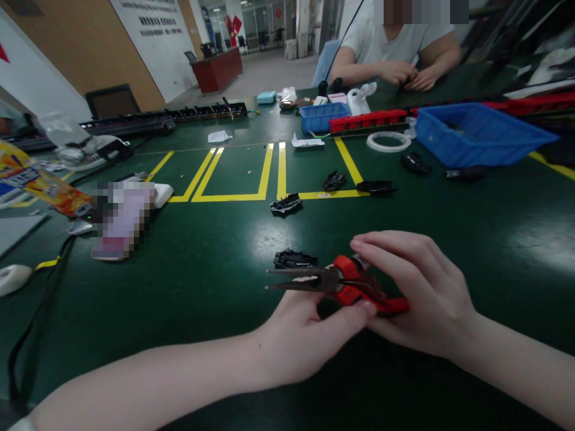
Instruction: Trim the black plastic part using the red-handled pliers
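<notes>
Long-nose pliers (317,280) with red handles are between my two hands, jaws slightly apart and pointing left. My right hand (426,293) curls around the handle end, its fingertips over the upper handle. My left hand (305,335) grips the pliers from below, its thumb pressed on the lower handle; its other fingers are mostly hidden. Just beyond the jaws is a black plastic part (294,258); whether it touches them I cannot tell. Farther off on the green table lie another black part (286,205) with a pale edge and a black part (335,180).
More black parts (376,187) lie near the yellow tape lines (229,198). A large blue bin (485,146), a small blue bin (321,120) and a tape roll (389,142) stand beyond. A phone (126,224) lies left. Across the table sits a person (399,48).
</notes>
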Demonstrator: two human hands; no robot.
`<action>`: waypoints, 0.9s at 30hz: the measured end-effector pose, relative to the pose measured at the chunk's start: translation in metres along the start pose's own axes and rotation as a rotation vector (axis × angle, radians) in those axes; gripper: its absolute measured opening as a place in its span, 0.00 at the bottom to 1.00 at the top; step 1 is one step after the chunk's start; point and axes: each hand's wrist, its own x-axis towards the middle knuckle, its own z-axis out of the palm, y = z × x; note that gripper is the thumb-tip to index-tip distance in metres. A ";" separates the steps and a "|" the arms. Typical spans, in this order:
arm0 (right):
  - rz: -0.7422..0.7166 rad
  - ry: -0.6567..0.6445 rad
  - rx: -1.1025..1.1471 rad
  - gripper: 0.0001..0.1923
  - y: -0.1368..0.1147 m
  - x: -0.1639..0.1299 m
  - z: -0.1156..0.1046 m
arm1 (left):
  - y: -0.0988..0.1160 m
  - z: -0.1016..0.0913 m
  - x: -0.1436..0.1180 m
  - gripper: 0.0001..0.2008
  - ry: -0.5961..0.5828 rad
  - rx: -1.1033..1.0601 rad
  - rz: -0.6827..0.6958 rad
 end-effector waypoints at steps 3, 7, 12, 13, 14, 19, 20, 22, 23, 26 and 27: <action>0.061 0.006 0.021 0.36 0.002 -0.001 -0.001 | 0.004 -0.004 -0.001 0.14 -0.039 0.162 0.012; 0.141 0.025 0.125 0.36 0.004 -0.004 0.001 | 0.019 -0.017 -0.001 0.13 -0.122 0.429 0.063; 0.228 -0.035 0.171 0.32 0.017 -0.010 0.004 | 0.026 -0.054 -0.003 0.12 -0.113 0.849 0.164; 0.248 -0.061 0.155 0.31 0.021 -0.011 0.004 | 0.023 -0.062 -0.004 0.13 -0.103 0.928 0.176; 0.264 -0.088 0.145 0.31 0.025 -0.011 0.005 | 0.020 -0.069 -0.004 0.15 -0.084 0.967 0.176; 0.298 -0.201 0.150 0.31 0.036 -0.013 0.009 | 0.002 -0.088 0.008 0.38 -0.086 1.025 0.083; 0.292 -0.217 0.146 0.30 0.036 -0.013 0.011 | 0.000 -0.090 0.012 0.39 -0.133 1.037 0.114; 0.276 -0.228 0.134 0.30 0.037 -0.013 0.014 | -0.003 -0.095 0.019 0.40 -0.215 1.052 0.159; 0.263 -0.226 0.131 0.30 0.037 -0.013 0.015 | -0.004 -0.098 0.021 0.40 -0.235 1.054 0.151; 0.207 -0.231 0.116 0.30 0.040 -0.014 0.016 | -0.007 -0.107 0.023 0.37 -0.244 1.039 0.130; 0.195 -0.235 0.107 0.29 0.040 -0.015 0.015 | -0.007 -0.109 0.023 0.34 -0.256 1.032 0.133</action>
